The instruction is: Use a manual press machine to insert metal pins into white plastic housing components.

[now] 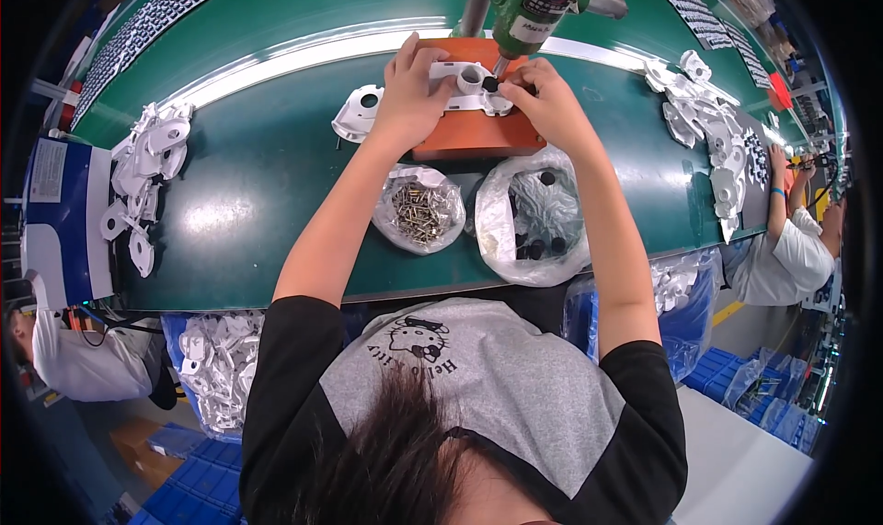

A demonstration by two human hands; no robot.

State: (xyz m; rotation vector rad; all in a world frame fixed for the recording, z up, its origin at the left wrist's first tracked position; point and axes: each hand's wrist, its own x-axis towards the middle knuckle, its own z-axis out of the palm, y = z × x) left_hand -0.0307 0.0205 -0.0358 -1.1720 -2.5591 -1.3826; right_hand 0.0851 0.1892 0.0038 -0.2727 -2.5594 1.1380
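A white plastic part with a round raised collar lies on an orange-red block below a green press head. My left hand holds its left end, thumb on top and fingers stretched toward the far side. My right hand is at the right end, thumb and fingertips closed at a small black round cap on the part, next to the press's metal tip. Another white plastic part lies left of the block, partly behind my left hand.
Nearer me stand a bag of metal screws or pins and a clear bag with several black caps. White parts pile up at the left and right of the green table. Two people sit nearby, left and right.
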